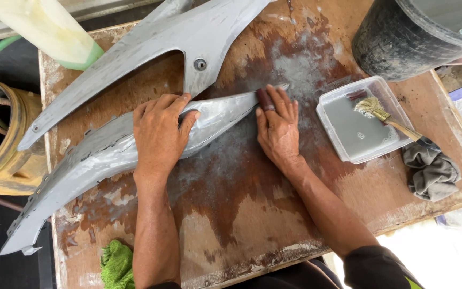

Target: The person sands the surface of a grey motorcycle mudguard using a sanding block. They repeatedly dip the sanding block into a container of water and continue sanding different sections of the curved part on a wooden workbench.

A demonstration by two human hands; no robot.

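A long grey plastic body panel (100, 155) lies across a wet wooden board (252, 214). My left hand (159, 131) presses flat on the panel's middle, fingers spread over its top edge. My right hand (277, 126) rests on the panel's pointed right tip, fingers closed over a small dark reddish piece of sandpaper (263, 98). A ring sits on one finger of that hand.
A second grey panel (151, 48) lies behind. A clear tray of grey water (348, 131) holds a brush (383, 115); a grey rag (431, 171) lies beside it. A green cloth (117, 265), black tyre (402, 37), yellow drum (6, 160) and pale bottle (49, 29) surround the board.
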